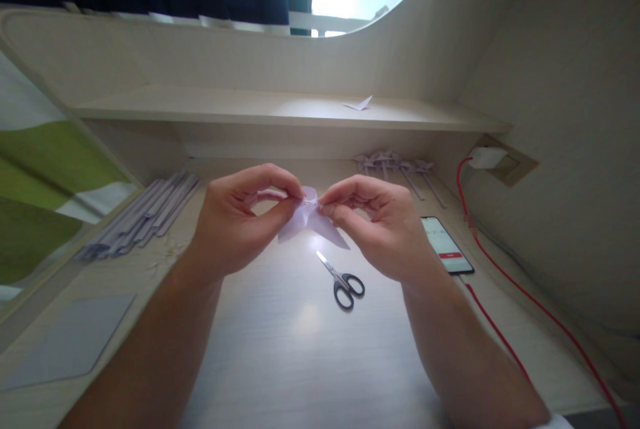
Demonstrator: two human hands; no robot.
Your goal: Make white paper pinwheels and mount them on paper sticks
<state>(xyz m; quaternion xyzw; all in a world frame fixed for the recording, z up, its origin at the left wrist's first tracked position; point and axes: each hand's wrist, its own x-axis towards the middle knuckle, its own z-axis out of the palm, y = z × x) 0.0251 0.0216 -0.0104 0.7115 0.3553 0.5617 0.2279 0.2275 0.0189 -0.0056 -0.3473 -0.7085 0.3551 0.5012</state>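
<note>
Between my two hands, above the middle of the desk, is a pale lilac paper pinwheel with its pointed blades hanging down. My left hand pinches it from the left with thumb and forefinger. From the right, my right hand pinches close to its centre, where a small pale strip shows between the fingertips. What exactly the right fingertips hold is partly hidden. Below the pinwheel, scissors with black handles lie on the desk, touched by neither hand.
Rolled paper sticks lie at left, near small pale scraps and a stack of paper. Several finished pinwheels rest at back right. A phone and red cable lie right. Folded paper sits on the shelf.
</note>
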